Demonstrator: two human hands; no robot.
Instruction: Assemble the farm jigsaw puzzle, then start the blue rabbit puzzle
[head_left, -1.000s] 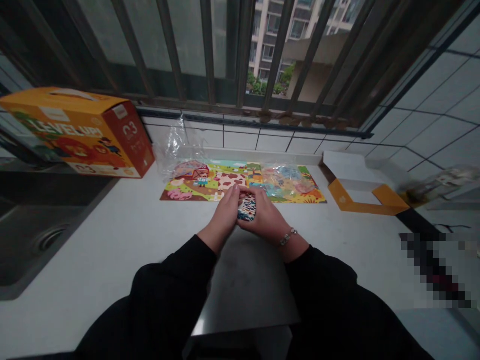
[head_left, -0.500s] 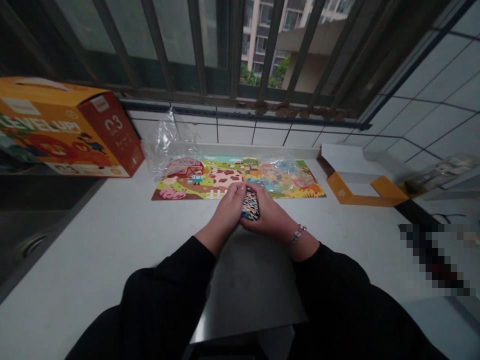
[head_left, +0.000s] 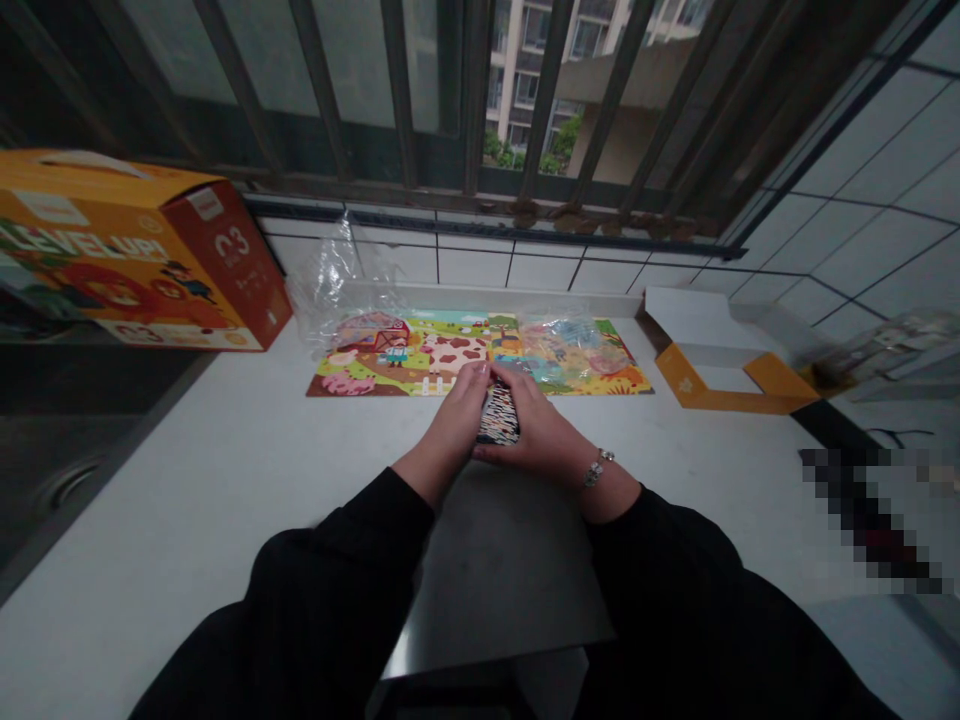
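Observation:
A small stack of thin, multicoloured pieces with dark and light edges (head_left: 499,415) sits between my two hands, near the middle of the view. My left hand (head_left: 456,415) is wrapped round its left side. Round the right side curls my right hand (head_left: 536,425), with a bracelet at the wrist. The fingertips of both hands meet at the top of the stack. Just behind them lies a colourful illustrated farm sheet (head_left: 360,372) on the white counter, with clear plastic wrap (head_left: 574,345) over its right part.
An orange and red box (head_left: 217,265) stands at the left. Crumpled clear plastic (head_left: 337,275) leans by the tiled wall. At the right is an open yellow and white box (head_left: 739,395). A grey surface (head_left: 517,570) lies under my forearms.
The stack between my hands shows more closely lined edges and less of its flat face. My hands have shifted only slightly around it.

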